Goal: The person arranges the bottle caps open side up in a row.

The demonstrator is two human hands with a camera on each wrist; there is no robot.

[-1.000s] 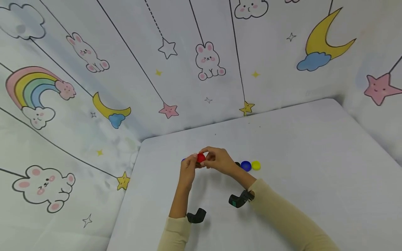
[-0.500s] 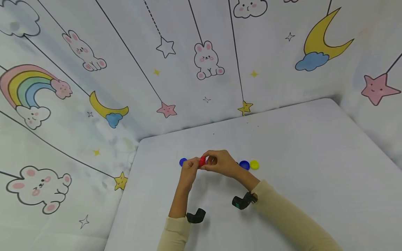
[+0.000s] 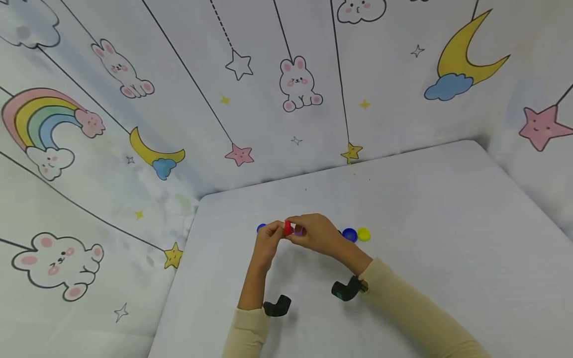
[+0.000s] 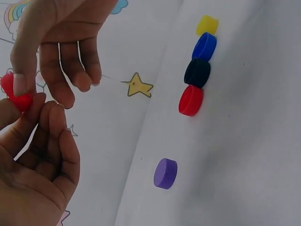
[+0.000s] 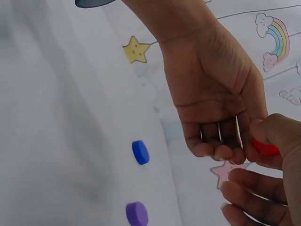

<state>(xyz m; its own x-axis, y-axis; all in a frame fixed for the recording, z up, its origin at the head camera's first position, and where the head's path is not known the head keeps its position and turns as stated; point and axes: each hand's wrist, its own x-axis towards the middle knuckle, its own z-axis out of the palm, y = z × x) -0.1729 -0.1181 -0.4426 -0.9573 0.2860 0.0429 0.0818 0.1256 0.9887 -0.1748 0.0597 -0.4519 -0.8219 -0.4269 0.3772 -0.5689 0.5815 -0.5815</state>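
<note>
My left hand (image 3: 267,243) and right hand (image 3: 317,233) meet above the table. Both pinch a small red object (image 3: 288,228) between thumb and fingers. It looks smooth and narrows in the middle; fingers cover much of it, so its kind is unclear. In the left wrist view the red object (image 4: 19,96) shows between the left hand (image 4: 40,165) below and the right hand (image 4: 56,47) above. The right wrist view has the left hand (image 5: 211,84) coming from the top, with the right hand (image 5: 273,183) at the lower right.
A purple bottle cap (image 4: 165,173) lies apart from a row of red (image 4: 191,100), dark (image 4: 197,73), blue (image 4: 204,46) and yellow (image 4: 207,25) caps. Another blue cap (image 5: 140,152) lies left of the hands. White table (image 3: 403,209); a printed cloth (image 3: 188,74) rises behind.
The red object looked round a second ago; it now shows a narrower, waisted outline. The right hand has dipped slightly. Both hands stay together around it, and the caps lie where they were.
</note>
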